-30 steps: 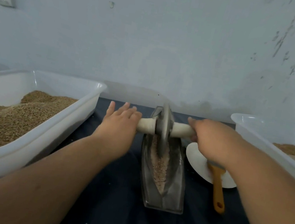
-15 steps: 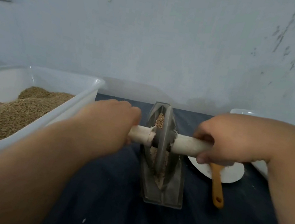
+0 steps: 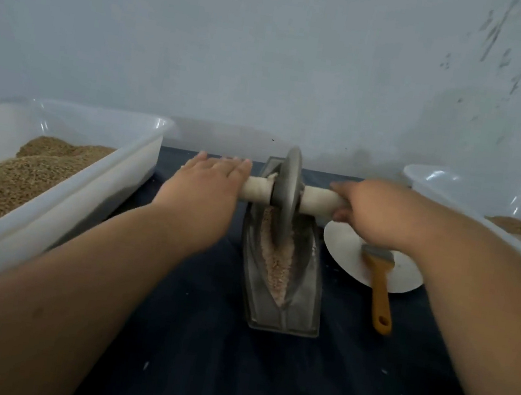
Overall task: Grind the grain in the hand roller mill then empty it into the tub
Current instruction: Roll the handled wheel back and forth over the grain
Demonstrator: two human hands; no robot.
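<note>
Grain, partly crushed, lies along the boat-shaped mill trough, which sits on the dark cloth between the left tub and the right tub. From the head view, the trough's long axis runs straight away from the person toward the wall. The wheel stands upright at the far end, its axle crossing left to right. The left hand lies flat, fingers straight, pressing the left handle. The right hand wraps the right handle. Having 1 hand on each side likely keeps the wheel upright and evenly loaded.
</note>
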